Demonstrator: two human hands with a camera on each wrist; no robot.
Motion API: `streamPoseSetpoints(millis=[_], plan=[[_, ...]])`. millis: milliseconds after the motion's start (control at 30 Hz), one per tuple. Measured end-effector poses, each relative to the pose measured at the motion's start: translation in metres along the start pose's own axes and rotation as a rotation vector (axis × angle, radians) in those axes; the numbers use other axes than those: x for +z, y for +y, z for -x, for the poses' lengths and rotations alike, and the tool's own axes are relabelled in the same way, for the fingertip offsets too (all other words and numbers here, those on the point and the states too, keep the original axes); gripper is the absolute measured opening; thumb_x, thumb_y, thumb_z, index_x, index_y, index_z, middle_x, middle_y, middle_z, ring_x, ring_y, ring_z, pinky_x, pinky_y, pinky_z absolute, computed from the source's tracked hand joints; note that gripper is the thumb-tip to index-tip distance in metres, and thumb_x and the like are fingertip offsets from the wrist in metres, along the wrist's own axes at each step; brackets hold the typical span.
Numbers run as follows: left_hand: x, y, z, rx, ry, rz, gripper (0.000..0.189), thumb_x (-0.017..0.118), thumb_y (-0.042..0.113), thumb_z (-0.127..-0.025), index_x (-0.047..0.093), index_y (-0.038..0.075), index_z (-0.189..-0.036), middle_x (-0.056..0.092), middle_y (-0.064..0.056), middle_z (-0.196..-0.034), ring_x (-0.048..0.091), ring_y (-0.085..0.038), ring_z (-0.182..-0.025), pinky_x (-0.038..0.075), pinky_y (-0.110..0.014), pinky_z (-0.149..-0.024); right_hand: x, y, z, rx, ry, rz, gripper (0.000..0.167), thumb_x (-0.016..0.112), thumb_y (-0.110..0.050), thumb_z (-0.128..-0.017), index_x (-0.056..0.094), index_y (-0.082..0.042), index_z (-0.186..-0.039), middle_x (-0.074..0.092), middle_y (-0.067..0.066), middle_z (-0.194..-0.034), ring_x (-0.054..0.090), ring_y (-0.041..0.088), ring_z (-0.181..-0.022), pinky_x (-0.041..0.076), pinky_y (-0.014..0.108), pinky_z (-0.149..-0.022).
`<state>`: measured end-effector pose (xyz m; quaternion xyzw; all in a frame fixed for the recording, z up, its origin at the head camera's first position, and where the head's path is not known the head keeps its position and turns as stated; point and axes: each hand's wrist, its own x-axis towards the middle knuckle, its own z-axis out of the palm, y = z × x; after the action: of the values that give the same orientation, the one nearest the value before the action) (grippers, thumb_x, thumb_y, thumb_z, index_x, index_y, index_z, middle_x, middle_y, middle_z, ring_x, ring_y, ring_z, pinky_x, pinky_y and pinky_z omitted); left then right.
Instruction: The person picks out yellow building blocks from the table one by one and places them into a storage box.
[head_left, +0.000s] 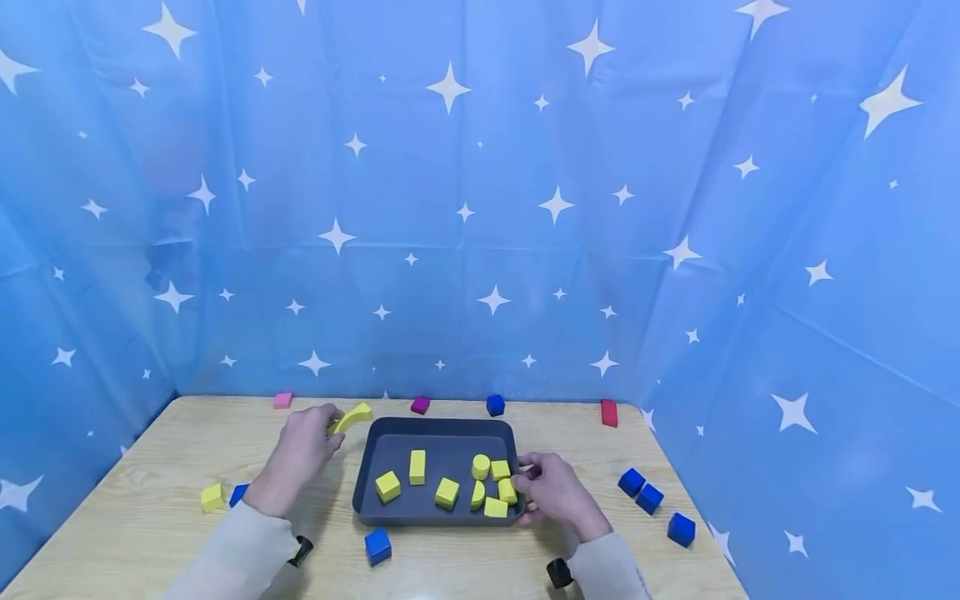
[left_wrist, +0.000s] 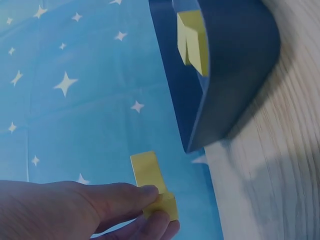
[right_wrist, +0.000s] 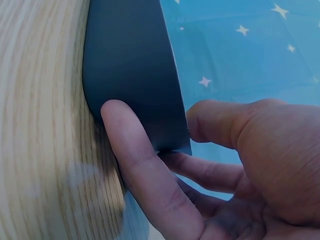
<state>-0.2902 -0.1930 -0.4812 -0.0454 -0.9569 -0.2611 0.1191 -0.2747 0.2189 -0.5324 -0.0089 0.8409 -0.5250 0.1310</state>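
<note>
Between its thumb and fingers my left hand pinches a curved yellow block, an arch shape, held beyond the left end of a dark grey tray. The left wrist view shows the block by the fingertips, apart from the tray wall. At the tray's right end, my right hand grips the wall, thumb at the rim and fingers against the outside. Several yellow blocks lie in the tray, among them a cylinder, a half-round and a cube.
A blue cube sits in front of the tray. To the left are a yellow cube and a partly hidden blue block. Pink, purple, blue and red blocks line the back; blue cubes stand right.
</note>
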Motion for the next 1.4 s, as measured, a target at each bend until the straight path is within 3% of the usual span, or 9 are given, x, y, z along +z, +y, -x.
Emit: streamPoseSetpoints(millis=[233, 500, 700, 1400], plan=[[0.005, 0.016, 0.004, 0.008, -0.019, 0.025, 0.028, 0.084, -0.004, -0.101, 0.078, -0.011, -0.127, 0.084, -0.029, -0.112, 0.080, -0.026, -0.088, 0.071, -0.039, -0.073, 0.000, -0.001, -0.001, 0.005, 0.000, 0.011, 0.052, 0.071, -0.010, -0.115, 0.060, 0.009, -0.161, 0.074, 0.020, -0.122, 0.080, 0.024, -0.086, 0.074, 0.044, -0.070], [0.015, 0.027, 0.005, 0.013, -0.040, 0.038, 0.029, 0.084, -0.003, -0.102, 0.080, -0.008, -0.130, 0.085, -0.025, -0.117, 0.082, -0.028, -0.098, 0.073, -0.043, -0.083, 0.000, -0.002, -0.002, -0.003, 0.012, 0.020, 0.052, 0.071, -0.011, -0.115, 0.060, 0.007, -0.162, 0.073, 0.020, -0.124, 0.079, 0.024, -0.087, 0.074, 0.043, -0.070], [0.025, 0.030, 0.006, 0.023, -0.044, 0.019, 0.028, 0.086, -0.001, -0.101, 0.081, -0.006, -0.128, 0.084, -0.024, -0.119, 0.083, -0.032, -0.106, 0.073, -0.046, -0.090, 0.000, -0.002, -0.001, -0.011, 0.006, 0.015, 0.050, 0.070, -0.009, -0.115, 0.061, 0.007, -0.161, 0.074, 0.020, -0.121, 0.080, 0.023, -0.085, 0.074, 0.043, -0.070], [0.042, 0.030, 0.003, 0.092, -0.040, -0.001, 0.025, 0.089, -0.001, -0.099, 0.082, -0.004, -0.123, 0.084, -0.023, -0.115, 0.083, -0.030, -0.102, 0.073, -0.047, -0.091, 0.000, -0.001, 0.000, -0.018, 0.011, 0.026, 0.050, 0.071, -0.010, -0.115, 0.061, 0.008, -0.160, 0.076, 0.020, -0.120, 0.081, 0.022, -0.082, 0.074, 0.042, -0.070]])
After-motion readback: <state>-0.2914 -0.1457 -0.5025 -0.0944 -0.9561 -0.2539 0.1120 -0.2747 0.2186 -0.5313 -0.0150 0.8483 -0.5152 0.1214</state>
